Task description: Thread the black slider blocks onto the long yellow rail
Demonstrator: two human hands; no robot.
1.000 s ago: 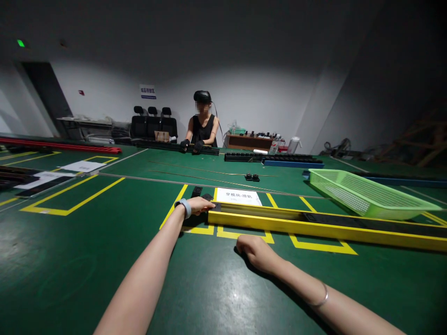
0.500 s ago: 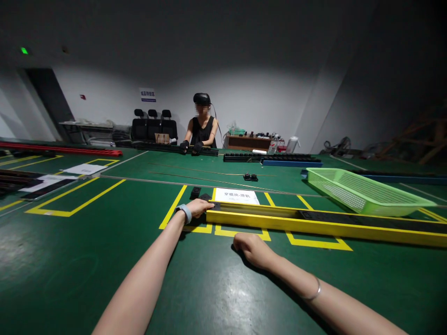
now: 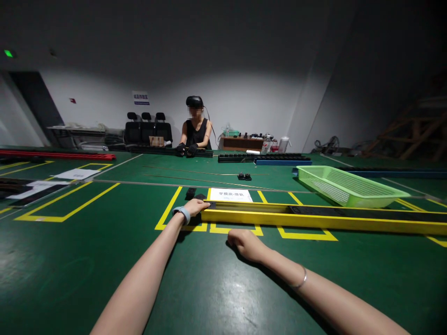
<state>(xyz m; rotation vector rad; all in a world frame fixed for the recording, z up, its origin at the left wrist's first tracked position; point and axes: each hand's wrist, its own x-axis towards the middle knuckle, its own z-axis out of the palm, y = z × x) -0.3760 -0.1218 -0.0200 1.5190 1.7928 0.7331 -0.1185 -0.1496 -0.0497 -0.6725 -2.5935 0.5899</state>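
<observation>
A long yellow rail point(image 3: 314, 222) with a black strip inside lies across the green table point(image 3: 87, 260), running from the middle to the right edge. My left hand point(image 3: 196, 206), with a pale wristband, rests at the rail's left end, fingers on a small black block there. My right hand point(image 3: 244, 243) lies curled on the table just in front of the rail, holding nothing that I can see. A white label sheet point(image 3: 230, 195) sits behind the rail's left end.
A light green plastic basket point(image 3: 344, 186) stands behind the rail at the right. Small black blocks point(image 3: 244, 177) lie further back. Yellow tape boxes mark the table. A person in a black top sits at the far side, gloved hands on a black rail point(image 3: 171, 150).
The view has drifted so everything sits slightly lower left. Both hands stay where they were against the rail and table.
</observation>
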